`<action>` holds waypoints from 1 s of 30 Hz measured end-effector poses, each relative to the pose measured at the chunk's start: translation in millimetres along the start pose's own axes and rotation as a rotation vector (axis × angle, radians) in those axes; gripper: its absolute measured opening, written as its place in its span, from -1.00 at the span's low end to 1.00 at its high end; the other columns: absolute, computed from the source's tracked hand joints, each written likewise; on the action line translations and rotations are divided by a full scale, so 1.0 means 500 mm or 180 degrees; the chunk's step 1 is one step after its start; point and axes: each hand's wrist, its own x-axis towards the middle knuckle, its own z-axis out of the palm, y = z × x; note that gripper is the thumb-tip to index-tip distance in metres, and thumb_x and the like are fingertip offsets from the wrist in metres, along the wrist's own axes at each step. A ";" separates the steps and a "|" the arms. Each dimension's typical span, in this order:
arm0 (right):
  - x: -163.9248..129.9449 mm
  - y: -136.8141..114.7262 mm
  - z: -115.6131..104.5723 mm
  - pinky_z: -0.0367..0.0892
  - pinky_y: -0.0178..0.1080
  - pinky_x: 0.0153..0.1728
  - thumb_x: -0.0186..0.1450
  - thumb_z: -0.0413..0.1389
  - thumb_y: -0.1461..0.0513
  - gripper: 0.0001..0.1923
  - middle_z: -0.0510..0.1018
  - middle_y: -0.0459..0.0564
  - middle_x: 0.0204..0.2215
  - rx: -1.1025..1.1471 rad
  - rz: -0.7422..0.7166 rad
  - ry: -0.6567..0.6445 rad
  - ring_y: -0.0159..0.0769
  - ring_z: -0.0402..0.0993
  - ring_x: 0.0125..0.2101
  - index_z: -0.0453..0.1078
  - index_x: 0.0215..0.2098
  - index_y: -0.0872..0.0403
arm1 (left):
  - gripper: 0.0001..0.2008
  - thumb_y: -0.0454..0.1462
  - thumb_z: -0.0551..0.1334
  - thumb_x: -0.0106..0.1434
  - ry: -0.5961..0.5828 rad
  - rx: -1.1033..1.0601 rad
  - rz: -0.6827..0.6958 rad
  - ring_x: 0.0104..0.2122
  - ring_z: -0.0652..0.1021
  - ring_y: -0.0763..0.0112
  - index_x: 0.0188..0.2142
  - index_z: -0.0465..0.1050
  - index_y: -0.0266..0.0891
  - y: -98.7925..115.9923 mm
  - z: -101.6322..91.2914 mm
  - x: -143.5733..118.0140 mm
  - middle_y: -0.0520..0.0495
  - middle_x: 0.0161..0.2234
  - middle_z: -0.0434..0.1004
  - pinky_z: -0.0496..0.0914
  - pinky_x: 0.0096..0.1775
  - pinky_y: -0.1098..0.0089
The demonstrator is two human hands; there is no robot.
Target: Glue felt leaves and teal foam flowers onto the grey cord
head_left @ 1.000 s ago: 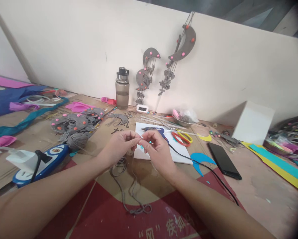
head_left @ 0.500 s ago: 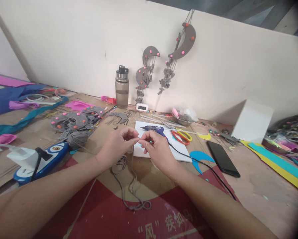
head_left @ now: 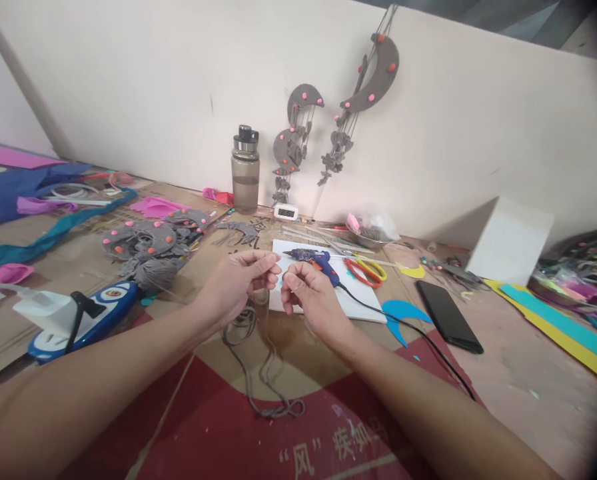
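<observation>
The table (head_left: 523,373) is brown cardboard with a big red patch near the person, and it is full of craft things. Behind it stands a plain pale wall (head_left: 128,87), and grey moon shapes (head_left: 373,80) with pink dots hang on it. The left hand (head_left: 236,283) and the right hand (head_left: 311,300) are close together over the middle of the table, just in front of a white board (head_left: 358,303). Both hands have their fingers curled in tight, and they pinch a grey string (head_left: 263,373) between the fingertips. The string hangs down from the hands and lies in loops on the red patch. A blue glue gun (head_left: 318,259) rests on the white board, and its black cord runs off to the right. Red and yellow scissors (head_left: 366,270) lie just beside the glue gun. A black phone (head_left: 448,315) lies flat further right, near a white box (head_left: 508,240). A brown water bottle (head_left: 245,170) stands upright by the wall. On the left are a ball of grey yarn (head_left: 156,273), a heap of grey moon pieces (head_left: 143,239), and a blue and white power strip (head_left: 86,320).
</observation>
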 end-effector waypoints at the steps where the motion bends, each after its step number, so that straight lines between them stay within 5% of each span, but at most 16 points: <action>1: 0.001 0.003 0.000 0.23 -0.38 -0.60 0.26 0.05 0.12 -0.79 0.35 -0.18 -0.58 0.0073 -0.0020 0.0037 -0.49 0.28 -0.61 0.22 -0.44 0.07 | -0.78 -0.15 0.29 0.11 0.0028 0.0250 0.0083 -0.52 0.41 0.54 -0.44 0.48 -0.31 0.002 0.000 -0.002 0.00 -0.51 0.45 0.31 -0.40 0.47; 7: 0.001 0.010 0.002 0.24 -0.39 -0.60 0.27 0.04 0.09 -0.80 0.34 -0.18 -0.56 -0.0122 -0.0165 0.0277 -0.48 0.27 -0.58 0.24 -0.38 0.06 | -0.84 -0.20 0.30 0.07 0.0073 0.1518 0.0445 -0.48 0.41 0.48 -0.42 0.49 -0.26 0.012 0.007 -0.015 0.00 -0.50 0.49 0.31 -0.38 0.44; 25: -0.008 0.007 0.002 0.19 -0.41 -0.64 0.27 0.06 0.09 -0.80 0.32 -0.20 -0.53 -0.0687 -0.0284 0.0424 -0.48 0.26 -0.57 0.17 -0.35 0.02 | -0.79 -0.15 0.24 0.14 -0.0154 0.2113 0.0483 -0.52 0.38 0.51 -0.46 0.41 -0.27 0.018 0.005 -0.015 0.05 -0.55 0.41 0.23 -0.46 0.48; 30: -0.011 0.005 0.012 0.13 -0.42 -0.66 0.26 0.08 0.09 -0.78 0.32 -0.23 -0.57 -0.0125 -0.0110 0.0194 -0.51 0.21 -0.64 0.15 -0.37 0.02 | -0.75 -0.15 0.19 0.19 -0.0345 0.1908 0.0503 -0.57 0.32 0.55 -0.51 0.32 -0.27 0.017 0.007 -0.021 0.10 -0.60 0.30 0.18 -0.50 0.49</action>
